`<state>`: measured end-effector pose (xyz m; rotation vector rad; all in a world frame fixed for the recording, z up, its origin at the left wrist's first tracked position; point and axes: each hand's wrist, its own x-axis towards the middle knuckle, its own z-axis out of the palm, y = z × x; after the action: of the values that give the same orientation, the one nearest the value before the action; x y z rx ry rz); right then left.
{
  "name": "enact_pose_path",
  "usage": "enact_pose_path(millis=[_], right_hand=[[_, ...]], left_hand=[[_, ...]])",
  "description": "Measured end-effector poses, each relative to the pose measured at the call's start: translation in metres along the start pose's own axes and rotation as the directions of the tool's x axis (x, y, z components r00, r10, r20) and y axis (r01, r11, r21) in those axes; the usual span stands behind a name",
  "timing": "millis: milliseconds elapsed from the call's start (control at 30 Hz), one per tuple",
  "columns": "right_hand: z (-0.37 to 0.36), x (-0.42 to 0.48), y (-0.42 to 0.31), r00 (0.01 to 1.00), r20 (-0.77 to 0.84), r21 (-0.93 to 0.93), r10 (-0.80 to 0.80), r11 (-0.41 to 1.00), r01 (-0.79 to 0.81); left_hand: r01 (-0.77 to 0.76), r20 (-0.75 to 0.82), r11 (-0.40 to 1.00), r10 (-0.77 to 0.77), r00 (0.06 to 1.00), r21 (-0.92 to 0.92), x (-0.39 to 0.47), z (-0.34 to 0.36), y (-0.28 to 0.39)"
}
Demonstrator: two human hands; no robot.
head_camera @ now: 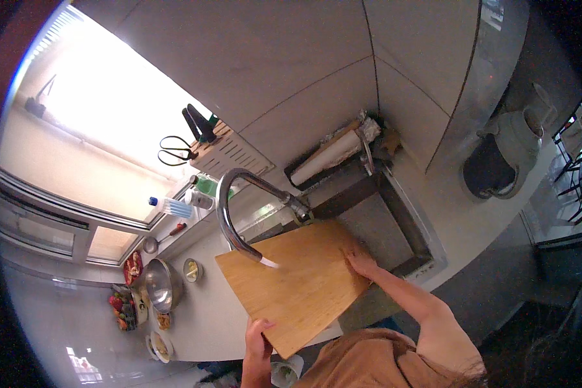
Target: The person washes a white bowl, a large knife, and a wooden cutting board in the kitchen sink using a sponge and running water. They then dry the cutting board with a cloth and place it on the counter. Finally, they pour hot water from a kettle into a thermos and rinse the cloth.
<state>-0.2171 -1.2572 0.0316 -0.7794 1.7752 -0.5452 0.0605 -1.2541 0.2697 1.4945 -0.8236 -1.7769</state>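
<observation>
Both my hands grip a wooden cutting board (296,286), held over the sink (412,237) and the counter edge. My left hand (259,335) holds its near left corner, thumb on top. At the right edge is my right hand (360,264), fingers spread on the upper face. The chrome faucet (228,218) arches above the board, and a short stream of water (270,263) falls from its spout onto the wood. The board hides part of the sink.
A knife block (233,155) with scissors stands behind the faucet, near bottles (172,207) on the sill. On the left counter are a steel bowl (161,286), a small bowl of cut pieces (192,270) and plates (161,347). A grey-white appliance (507,150) stands right.
</observation>
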Motion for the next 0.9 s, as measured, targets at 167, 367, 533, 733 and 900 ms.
enact_pose_path(millis=[167,367,533,733,900], right_hand=[[0.061,-0.003,0.024,0.864,-0.123,-0.363,-0.489,0.832,0.419],[0.052,-0.119,-0.12,0.579,-0.216,-0.157,-0.787,0.613,0.775],[0.04,-0.109,-0.178,0.456,0.022,-0.036,-0.89,0.455,0.89],[0.053,-0.025,-0.156,0.439,-0.098,0.019,-0.893,0.439,0.898],[0.04,0.106,-0.041,0.829,-0.077,-0.018,-0.554,0.832,0.554]], left_hand=[[-0.023,0.057,1.0,0.023,0.998,0.0,0.001,0.003,0.005],[-0.031,-0.068,0.993,0.039,0.997,0.113,0.004,0.005,0.0],[0.033,-0.03,0.998,-0.031,0.999,0.062,-0.001,0.018,0.006],[0.012,-0.02,0.993,-0.01,1.0,0.115,-0.011,0.011,0.005],[0.007,-0.082,0.995,0.001,0.997,0.098,-0.042,0.02,0.02]])
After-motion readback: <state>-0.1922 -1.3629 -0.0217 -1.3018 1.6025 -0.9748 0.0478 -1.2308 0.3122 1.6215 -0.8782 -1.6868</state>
